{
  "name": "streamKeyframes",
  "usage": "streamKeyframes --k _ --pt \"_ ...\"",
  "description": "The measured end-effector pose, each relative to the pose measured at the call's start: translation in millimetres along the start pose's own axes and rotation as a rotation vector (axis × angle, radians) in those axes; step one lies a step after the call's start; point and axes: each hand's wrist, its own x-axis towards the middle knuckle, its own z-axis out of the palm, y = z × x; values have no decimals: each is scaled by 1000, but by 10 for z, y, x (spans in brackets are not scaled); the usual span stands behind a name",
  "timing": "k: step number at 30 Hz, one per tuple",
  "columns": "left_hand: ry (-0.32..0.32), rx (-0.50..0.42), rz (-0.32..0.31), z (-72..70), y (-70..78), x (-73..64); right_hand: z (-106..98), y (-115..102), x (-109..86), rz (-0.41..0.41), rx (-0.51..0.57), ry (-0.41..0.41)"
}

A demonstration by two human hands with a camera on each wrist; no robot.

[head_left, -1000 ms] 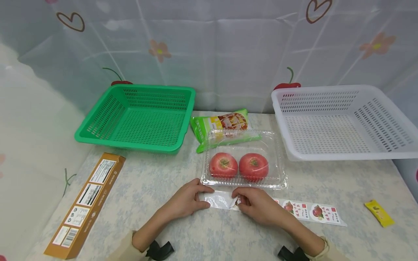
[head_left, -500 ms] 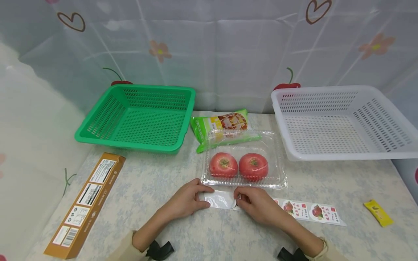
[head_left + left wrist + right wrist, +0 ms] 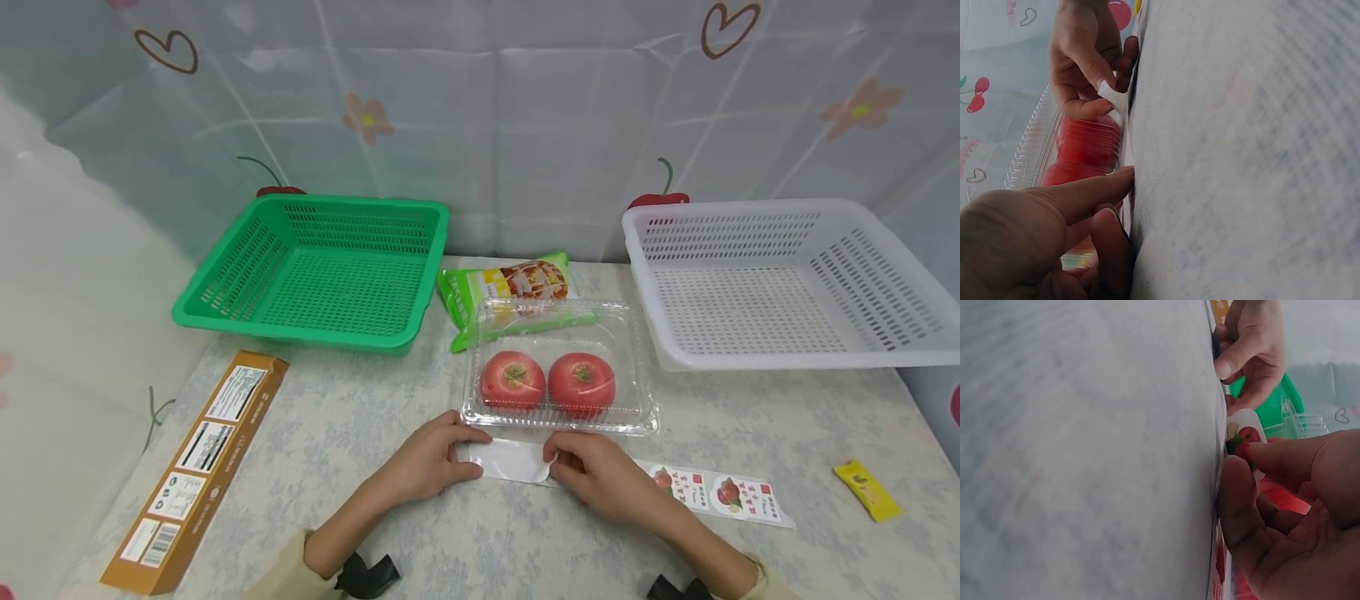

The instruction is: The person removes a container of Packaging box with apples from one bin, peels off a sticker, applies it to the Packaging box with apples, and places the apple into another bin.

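Note:
A strip of stickers [image 3: 686, 485] printed with red fruit lies on the table in front of a clear plastic clamshell box [image 3: 637, 400]. Inside the box sit two tomatoes [image 3: 513, 381] [image 3: 581, 383]. At the strip's left end, my left hand [image 3: 431, 458] presses the strip down with thumb and fingertips on its bare white part. My right hand [image 3: 596, 475] pinches one sticker [image 3: 1246, 420] between thumb and index finger. In the right wrist view, this sticker stands up from the strip, with a red fruit on its printed face. My right hand covers the strip's middle in the head view.
A green basket [image 3: 311, 337] stands at back left, a white basket [image 3: 787, 361] at back right. Behind and partly under the box is a green food packet [image 3: 461, 292]. A long brown box [image 3: 198, 467] lies left, a small yellow packet [image 3: 867, 490] right.
My right hand has moved slightly right, lifting the sticker's edge and showing more bare white strip. The strip's right end has shifted a little downward. My left hand stays in place.

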Motion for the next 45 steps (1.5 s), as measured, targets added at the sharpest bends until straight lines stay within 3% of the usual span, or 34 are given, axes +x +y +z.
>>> streamKeyframes --k 6,12,17,30,39,45 --pt "4 18 2 -2 11 11 -65 -20 -75 -48 -35 68" --pt "8 36 2 -2 16 4 -142 -93 -175 30 27 53" --pt "15 46 7 1 16 -2 -217 -131 -289 44 74 52" --pt "6 44 6 5 13 1 -428 -157 -497 -46 41 129" --pt "-7 17 -32 0 26 -1 -548 -254 -484 -16 74 219" --pt "2 37 -11 1 40 -10 -583 -295 -428 -53 82 249"
